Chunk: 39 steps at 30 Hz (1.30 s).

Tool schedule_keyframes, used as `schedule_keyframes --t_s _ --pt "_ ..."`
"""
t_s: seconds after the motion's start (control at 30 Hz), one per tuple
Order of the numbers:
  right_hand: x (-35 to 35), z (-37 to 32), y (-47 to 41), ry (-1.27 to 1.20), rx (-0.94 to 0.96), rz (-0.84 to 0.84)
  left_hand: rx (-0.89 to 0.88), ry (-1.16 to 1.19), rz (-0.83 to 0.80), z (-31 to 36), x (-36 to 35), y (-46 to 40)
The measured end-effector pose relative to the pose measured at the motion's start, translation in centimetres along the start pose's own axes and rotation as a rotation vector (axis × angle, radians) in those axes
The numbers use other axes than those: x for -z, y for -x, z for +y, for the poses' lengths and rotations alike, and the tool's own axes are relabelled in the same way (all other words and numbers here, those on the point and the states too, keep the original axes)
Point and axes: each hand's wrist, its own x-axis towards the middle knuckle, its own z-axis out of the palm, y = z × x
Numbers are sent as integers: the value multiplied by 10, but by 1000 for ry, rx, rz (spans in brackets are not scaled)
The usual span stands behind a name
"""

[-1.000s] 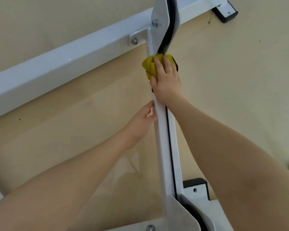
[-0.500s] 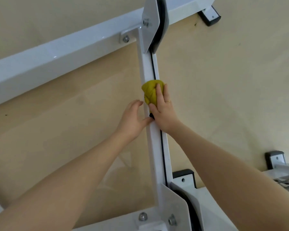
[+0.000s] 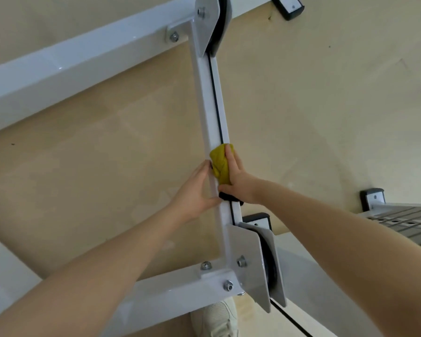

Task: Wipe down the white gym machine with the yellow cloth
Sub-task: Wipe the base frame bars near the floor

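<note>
The white gym machine's narrow upright bar (image 3: 206, 98) runs between two white cross beams, with a black cable along its right side. My right hand (image 3: 238, 177) holds the bunched yellow cloth (image 3: 220, 164) against the bar's lower part, fingers laid over the cloth and thumb curled under it. My left hand (image 3: 196, 190) rests on the bar's left face just beside the cloth, fingers fairly straight and thumb touching the bar.
A white beam (image 3: 66, 66) crosses the upper left and another (image 3: 180, 290) the bottom. Pulley plates (image 3: 249, 261) with bolts sit at the bar's lower end, another plate (image 3: 206, 23) at the top. Black-capped feet (image 3: 288, 7) stand on the beige floor. A perforated metal step (image 3: 406, 222) is at right. A shoe (image 3: 215, 317) shows below.
My right hand has dragged the yellow cloth down the bar from near the top pulley to its lower part. My left hand has stayed beside it on the bar.
</note>
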Motion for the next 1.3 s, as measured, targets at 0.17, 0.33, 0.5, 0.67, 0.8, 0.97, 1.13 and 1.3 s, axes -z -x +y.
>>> schedule_keyframes --t_s 0.17,0.33,0.5,0.67,0.8,0.97,1.13,1.3 --pt "-28 26 29 -234 -116 -212 106 36 17 1 -17 10" --pt "-7 7 9 -108 -32 -32 123 88 28 -1 -21 17" --pt "-7 13 8 227 199 87 115 18 13 -10 -15 28" --pt "0 18 19 1057 530 99 133 -30 8 -19 -3 42" --pt "10 -16 -4 1174 502 111 171 -118 9 -29 16 51" --pt "-20 -41 -9 1380 460 -152 257 -135 212 -43 42 74" --pt "-48 -40 5 1445 288 -531 314 -158 290 -57 64 105" --pt "-61 -80 11 1208 184 -675 318 -143 364 -67 78 135"
